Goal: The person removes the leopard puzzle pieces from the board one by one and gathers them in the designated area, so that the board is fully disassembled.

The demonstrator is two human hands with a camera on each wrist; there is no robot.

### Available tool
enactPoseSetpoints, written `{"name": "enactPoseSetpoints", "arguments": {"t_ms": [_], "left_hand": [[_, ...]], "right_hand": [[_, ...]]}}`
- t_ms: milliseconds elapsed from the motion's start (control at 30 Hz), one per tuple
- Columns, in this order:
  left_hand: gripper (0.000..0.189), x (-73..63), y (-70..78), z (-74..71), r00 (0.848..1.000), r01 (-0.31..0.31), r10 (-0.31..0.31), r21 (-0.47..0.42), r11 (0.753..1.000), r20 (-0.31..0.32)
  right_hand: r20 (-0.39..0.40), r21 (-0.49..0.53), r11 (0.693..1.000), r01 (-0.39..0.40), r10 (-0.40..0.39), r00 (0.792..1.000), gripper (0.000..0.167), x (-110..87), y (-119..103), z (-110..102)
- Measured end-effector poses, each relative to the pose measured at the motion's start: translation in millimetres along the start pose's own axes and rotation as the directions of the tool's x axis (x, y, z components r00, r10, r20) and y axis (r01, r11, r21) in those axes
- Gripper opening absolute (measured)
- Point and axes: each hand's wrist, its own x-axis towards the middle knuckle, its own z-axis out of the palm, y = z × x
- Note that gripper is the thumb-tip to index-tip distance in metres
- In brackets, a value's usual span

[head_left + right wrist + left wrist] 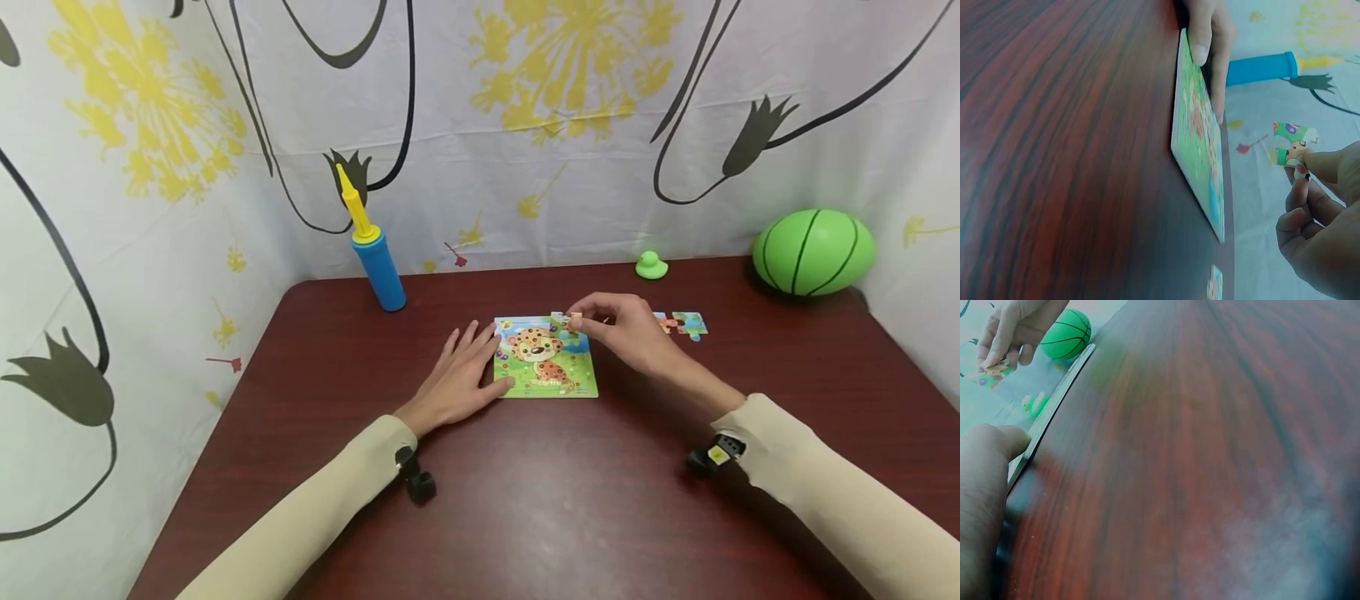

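Observation:
A small jigsaw puzzle (538, 367) showing a spotted leopard cub lies flat on the table. On its left edge rests my left hand (459, 377), fingers spread and fairly straight, thumb at the near left corner. Over the upper right part of the puzzle, my right hand (628, 332) pinches a puzzle piece (1296, 149) between thumb and fingers. In the right wrist view that piece is held up apart from the puzzle. Just beyond the right hand lie loose puzzle pieces (688, 323), partly hidden behind it.
A blue and yellow hand pump (381, 268) stands at the table's back left. Near the back edge sits a green toy duck (651, 267), with a green ball (815, 252) at the back right corner. Patterned cloth (480, 200) hangs behind the dark wooden table (480, 500).

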Motion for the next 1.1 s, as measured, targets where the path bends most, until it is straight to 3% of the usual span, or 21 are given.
{"name": "enactPoseSetpoints", "arguments": {"t_ms": [367,1100], "left_hand": [[0.089,-0.1,-0.6,1.1,1.0,-0.017,0.017,-0.006,1.0,-0.009],[0.091,0.1,-2.0,0.7,1.0,-0.007,0.007,0.009,1.0,-0.001]], "right_hand": [[-0.031,0.021,1.0,-0.013,0.014,0.999,0.018,-12.7,10.2,-24.1],[-0.087,-0.1,0.995,-0.028,0.019,0.996,0.017,-31.1,22.3,-55.4]]}}
